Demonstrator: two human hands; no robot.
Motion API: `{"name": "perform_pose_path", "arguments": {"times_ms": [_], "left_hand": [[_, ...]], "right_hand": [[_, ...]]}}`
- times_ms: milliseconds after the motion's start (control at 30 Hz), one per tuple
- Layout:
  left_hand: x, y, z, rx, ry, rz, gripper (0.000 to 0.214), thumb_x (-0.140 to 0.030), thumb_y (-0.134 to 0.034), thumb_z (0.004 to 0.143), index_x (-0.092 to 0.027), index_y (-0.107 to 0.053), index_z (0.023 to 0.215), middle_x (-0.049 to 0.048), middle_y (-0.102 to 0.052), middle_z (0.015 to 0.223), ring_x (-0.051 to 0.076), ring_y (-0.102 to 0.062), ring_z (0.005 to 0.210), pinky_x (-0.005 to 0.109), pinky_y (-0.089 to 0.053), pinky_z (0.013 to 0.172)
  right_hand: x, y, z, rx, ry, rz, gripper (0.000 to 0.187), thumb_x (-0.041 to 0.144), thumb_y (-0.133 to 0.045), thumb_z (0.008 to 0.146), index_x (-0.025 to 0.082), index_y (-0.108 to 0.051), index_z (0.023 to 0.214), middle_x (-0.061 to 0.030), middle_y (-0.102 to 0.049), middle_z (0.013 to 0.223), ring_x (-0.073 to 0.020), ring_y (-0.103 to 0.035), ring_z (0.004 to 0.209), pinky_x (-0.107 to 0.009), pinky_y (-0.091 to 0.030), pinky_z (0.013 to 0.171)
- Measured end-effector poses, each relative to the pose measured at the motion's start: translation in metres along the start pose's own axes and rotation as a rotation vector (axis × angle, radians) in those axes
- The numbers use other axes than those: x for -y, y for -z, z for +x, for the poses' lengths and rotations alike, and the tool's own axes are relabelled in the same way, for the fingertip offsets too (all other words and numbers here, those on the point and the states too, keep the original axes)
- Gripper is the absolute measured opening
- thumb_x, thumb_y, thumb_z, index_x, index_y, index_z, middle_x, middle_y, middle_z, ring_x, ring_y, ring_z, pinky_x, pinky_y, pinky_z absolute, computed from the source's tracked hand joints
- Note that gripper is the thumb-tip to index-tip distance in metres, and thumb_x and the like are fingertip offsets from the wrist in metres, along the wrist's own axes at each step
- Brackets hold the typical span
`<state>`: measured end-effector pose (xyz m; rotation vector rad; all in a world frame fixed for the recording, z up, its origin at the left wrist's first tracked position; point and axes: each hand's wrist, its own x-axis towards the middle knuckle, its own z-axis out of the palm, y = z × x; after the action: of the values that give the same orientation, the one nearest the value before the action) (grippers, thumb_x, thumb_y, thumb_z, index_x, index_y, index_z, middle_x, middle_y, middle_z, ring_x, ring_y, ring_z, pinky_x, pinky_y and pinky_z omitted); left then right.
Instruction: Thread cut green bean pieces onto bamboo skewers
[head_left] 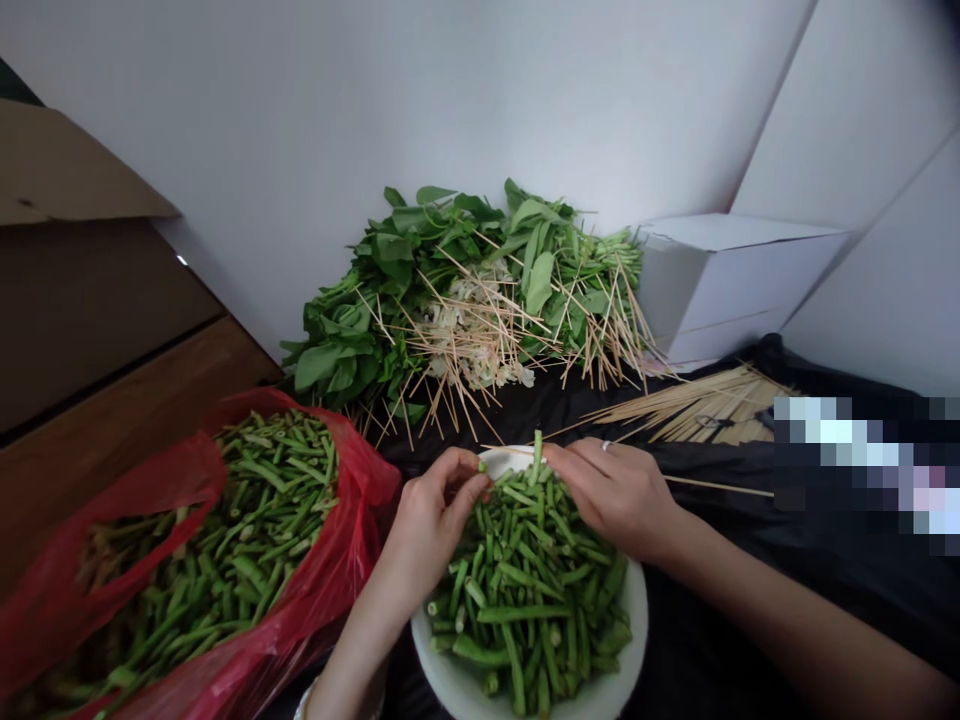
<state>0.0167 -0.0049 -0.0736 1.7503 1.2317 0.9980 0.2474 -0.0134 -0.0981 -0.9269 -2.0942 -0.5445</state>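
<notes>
Bowl, white and round (640, 620), nearest the body: heaped with short-cut green bean pieces (525, 610), none seen on a stick inside it. To its left, a thin red plastic bag (367, 515) holds a further large stock of green bean lengths (255, 540). Judged by volume, most of the beans remain to be used.

Hands, over the bowl's far part, well apart from flat: left hand (439, 505) pinches one small bean end (482, 466) between thumb and fingers. Right hand (619, 490), fingers curled, grips a thin pale wooden skewer (720, 487), its tip directed toward the left hand. One upright bean piece (538, 446) shows at the right fingertips; cannot tell whether it is threaded. Judgement: this skewer is at an early stage.

Beyond, on black plastic sheeting (720, 560), a fanned bundle of bare wooden skewers (705, 405) lies unused.

Farthest, against the white wall (450, 90): piled dark-green leafy vegetables (330, 365) and pale, crinkled vegetable pieces (476, 300), many sticks projecting. These appear done; no finished bean skewer clearly identified there.
</notes>
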Motion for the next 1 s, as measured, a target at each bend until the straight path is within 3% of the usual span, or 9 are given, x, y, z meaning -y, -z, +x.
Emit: {"name": "perform_pose_path", "arguments": {"times_ms": [100, 300, 567, 1000], "left_hand": [[-0.0022, -0.0028, 0.0024, -0.011, 0.137, -0.332, 0.022, -0.036, -0.073, 0.077, -0.019, -0.066, 0.089, 0.0017, -0.07, 0.07, 0.015, -0.063, 0.06, 0.022, -0.045, 0.051], [-0.0043, 0.0018, 0.0053, -0.046, 0.314, -0.64, 0.035, -0.027, -0.085, 0.065, -0.016, -0.074, 0.097, 0.0063, -0.076, 0.087, 0.016, -0.07, 0.08, 0.02, -0.055, 0.065], [-0.0033, 0.0015, 0.0059, -0.095, 0.359, -0.763, 0.03, -0.022, -0.088, 0.06, -0.014, -0.078, 0.088, 0.0064, -0.078, 0.08, 0.011, -0.07, 0.068, 0.014, -0.054, 0.06], [-0.0027, -0.0003, 0.0065, -0.139, 0.359, -0.803, 0.029, -0.022, -0.09, 0.057, -0.012, -0.079, 0.082, 0.0072, -0.078, 0.074, 0.009, -0.068, 0.063, 0.014, -0.053, 0.058]], "right_hand": [[-0.0003, 0.001, 0.0002, -0.021, 0.0, 0.01, 0.028, 0.006, -0.042, 0.089, 0.009, -0.065, 0.105, -0.0044, -0.064, 0.073, -0.0134, -0.059, 0.067, -0.027, -0.045, 0.062], [0.0006, 0.0021, -0.0001, -0.014, 0.01, -0.003, 0.03, 0.005, -0.041, 0.089, 0.009, -0.064, 0.107, -0.0044, -0.064, 0.073, -0.0128, -0.058, 0.068, -0.026, -0.046, 0.063], [0.0027, 0.0026, 0.0015, 0.006, 0.036, -0.029, 0.028, 0.007, -0.042, 0.091, 0.008, -0.066, 0.105, -0.0026, -0.06, 0.069, -0.0128, -0.054, 0.063, -0.027, -0.044, 0.058], [0.0033, 0.0009, -0.0001, -0.01, 0.044, 0.016, 0.026, 0.005, -0.045, 0.09, 0.007, -0.067, 0.104, -0.0038, -0.061, 0.07, -0.014, -0.054, 0.064, -0.028, -0.043, 0.059]]}}
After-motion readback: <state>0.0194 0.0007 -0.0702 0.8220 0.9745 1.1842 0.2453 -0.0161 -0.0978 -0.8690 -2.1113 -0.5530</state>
